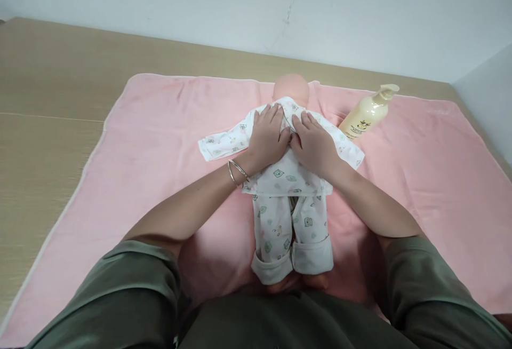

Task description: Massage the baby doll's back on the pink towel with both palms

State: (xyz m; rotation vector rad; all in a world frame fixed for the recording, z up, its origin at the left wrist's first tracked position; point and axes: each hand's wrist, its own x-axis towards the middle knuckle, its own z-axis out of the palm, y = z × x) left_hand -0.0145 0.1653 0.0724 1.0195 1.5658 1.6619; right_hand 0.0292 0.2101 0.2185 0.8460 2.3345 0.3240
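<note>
A baby doll (294, 86) lies on a pink blanket (168, 114), head toward the wall and feet toward me. It wears a white printed long-sleeved top (280, 181) and matching trousers (274, 226) with turned-up cuffs. Flat on the left side of the doll's upper body rests my left hand (268, 134), fingers stretched out. My right hand (314, 143) lies on the right side in the same way, the two thumbs nearly meeting at the middle. Neither hand grips anything. The doll's face does not show.
A pale yellow pump bottle (365, 114) lies tilted on the blanket, close to the doll's right-hand sleeve. Under the blanket is a wooden surface (52, 87). A white wall (200, 7) with a crack runs along the back.
</note>
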